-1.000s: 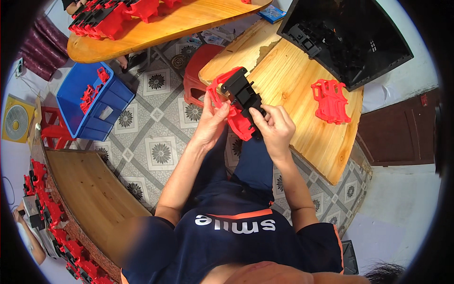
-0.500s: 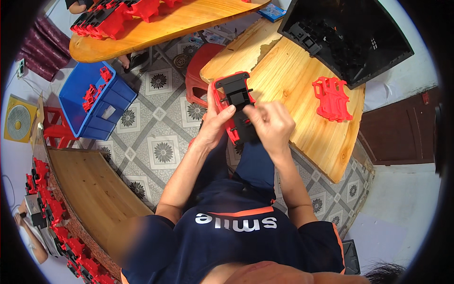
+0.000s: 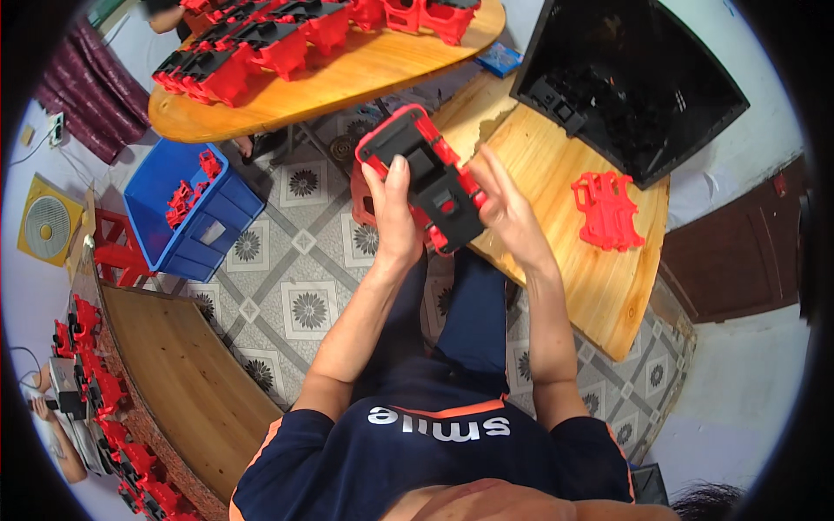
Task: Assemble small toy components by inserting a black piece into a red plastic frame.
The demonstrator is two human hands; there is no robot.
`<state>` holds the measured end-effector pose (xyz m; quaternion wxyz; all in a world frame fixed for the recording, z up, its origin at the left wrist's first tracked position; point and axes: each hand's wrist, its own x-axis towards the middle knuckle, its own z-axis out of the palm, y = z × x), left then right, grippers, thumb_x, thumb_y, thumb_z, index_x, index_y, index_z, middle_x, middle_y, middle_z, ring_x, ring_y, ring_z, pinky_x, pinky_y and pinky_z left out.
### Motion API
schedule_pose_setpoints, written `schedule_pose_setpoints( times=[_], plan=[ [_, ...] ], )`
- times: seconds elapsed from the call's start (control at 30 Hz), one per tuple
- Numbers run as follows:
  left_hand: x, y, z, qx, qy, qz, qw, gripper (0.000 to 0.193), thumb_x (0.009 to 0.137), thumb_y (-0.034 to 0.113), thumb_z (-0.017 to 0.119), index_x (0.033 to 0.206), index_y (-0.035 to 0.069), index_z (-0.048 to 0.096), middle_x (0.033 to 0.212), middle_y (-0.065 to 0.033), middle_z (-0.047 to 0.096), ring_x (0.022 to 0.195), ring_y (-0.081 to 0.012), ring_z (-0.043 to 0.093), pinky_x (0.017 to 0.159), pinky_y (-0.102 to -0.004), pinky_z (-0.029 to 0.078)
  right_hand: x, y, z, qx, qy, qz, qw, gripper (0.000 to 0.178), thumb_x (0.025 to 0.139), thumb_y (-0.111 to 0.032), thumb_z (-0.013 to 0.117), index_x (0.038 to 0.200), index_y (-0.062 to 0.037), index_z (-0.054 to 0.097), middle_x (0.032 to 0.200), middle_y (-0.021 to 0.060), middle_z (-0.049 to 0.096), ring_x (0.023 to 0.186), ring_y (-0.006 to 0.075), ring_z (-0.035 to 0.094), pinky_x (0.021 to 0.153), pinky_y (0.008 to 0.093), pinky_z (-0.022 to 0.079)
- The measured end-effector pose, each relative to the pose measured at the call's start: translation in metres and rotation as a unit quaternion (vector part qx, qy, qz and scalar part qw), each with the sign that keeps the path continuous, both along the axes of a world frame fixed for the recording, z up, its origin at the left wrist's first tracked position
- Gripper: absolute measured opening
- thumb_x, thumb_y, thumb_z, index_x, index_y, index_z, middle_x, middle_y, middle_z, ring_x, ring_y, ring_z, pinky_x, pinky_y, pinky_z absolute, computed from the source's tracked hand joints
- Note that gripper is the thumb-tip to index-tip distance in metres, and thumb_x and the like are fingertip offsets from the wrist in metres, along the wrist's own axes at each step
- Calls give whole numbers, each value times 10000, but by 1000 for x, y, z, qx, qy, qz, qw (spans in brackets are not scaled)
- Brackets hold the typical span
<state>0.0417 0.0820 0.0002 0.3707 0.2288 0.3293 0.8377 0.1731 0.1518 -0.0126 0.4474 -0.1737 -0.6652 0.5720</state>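
Note:
A red plastic frame with black inserts [image 3: 421, 169] is held up, tilted, above my lap. My left hand [image 3: 395, 217] grips its left side, the thumb lying over the black face and the other fingers mostly hidden beneath. My right hand [image 3: 512, 204] is against the frame's right edge, its fingers stretched upward along that side; where they touch is partly hidden. On the wooden table to the right lies a bare red plastic frame [image 3: 608, 211]. Beyond it a large black bin [image 3: 686, 95] rests tipped, with black plastic parts [image 3: 565, 104] inside.
Several red-and-black assemblies [image 3: 278, 39] crowd the far oval table [image 3: 365, 82]. A blue crate [image 3: 195, 252] with red pieces stands on the tiled floor at left. More assemblies [image 3: 113, 391] line a ledge, near another person's arm [image 3: 65, 443]. A red stool [image 3: 363, 204] is partly hidden.
The frame has turned, its top now leaning farther left and its face more toward view. My right hand has moved from over its face to its right edge, the fingers straightening. The view has shifted.

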Motion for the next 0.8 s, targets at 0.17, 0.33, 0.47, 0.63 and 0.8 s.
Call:
schedule_pose_setpoints(
  times=[0.17, 0.33, 0.47, 0.63, 0.8],
  plan=[
    [-27, 52, 21, 54, 40, 12, 998, 664, 993, 425, 531, 1489, 91, 241, 1361, -102, 456, 1181, -188, 507, 996, -356, 432, -30, 8, 41, -93, 76, -3, 993, 616, 889, -234, 700, 1376, 49, 450, 1180, 92, 620, 1058, 143, 590, 964, 294, 450],
    [-89, 72, 61, -93, 294, 108, 945, 1106, 879, 607, 617, 1556, 36, -47, 1557, -257, 197, 1437, -363, 226, 1172, -459, 173, -87, 108, 95, -80, 112, -36, 990, 404, 863, -287, 744, 1089, 11, 590, 1005, 119, 668, 897, 136, 627, 789, 277, 501],
    [-83, 112, 68, -112, 675, 342, 644, 913, 840, 576, 677, 1523, 111, 290, 1570, -221, 183, 1437, -422, 185, 1157, -510, 180, -122, 175, 102, -92, -24, -86, 992, 535, 886, -488, 673, 984, 38, 647, 972, 94, 688, 881, 160, 643, 772, 294, 509],
    [-124, 154, 45, -104, 730, 381, 558, 723, 780, 411, 762, 1414, 242, 457, 1493, -135, 335, 1374, -418, 277, 1045, -636, 265, -113, 175, 119, 98, -213, -370, 899, 782, 890, -664, 538, 1238, 35, 581, 1226, 272, 599, 1098, 379, 606, 949, 470, 460],
    [-120, 159, 54, -111, 736, 384, 546, 661, 777, 334, 767, 1367, 216, 494, 1443, -169, 400, 1351, -387, 351, 1041, -594, 314, -158, 246, 71, -13, -5, -331, 943, 879, 897, -634, 541, 1443, 28, 349, 1395, 296, 456, 1289, 406, 470, 1079, 443, 362]
  ],
)
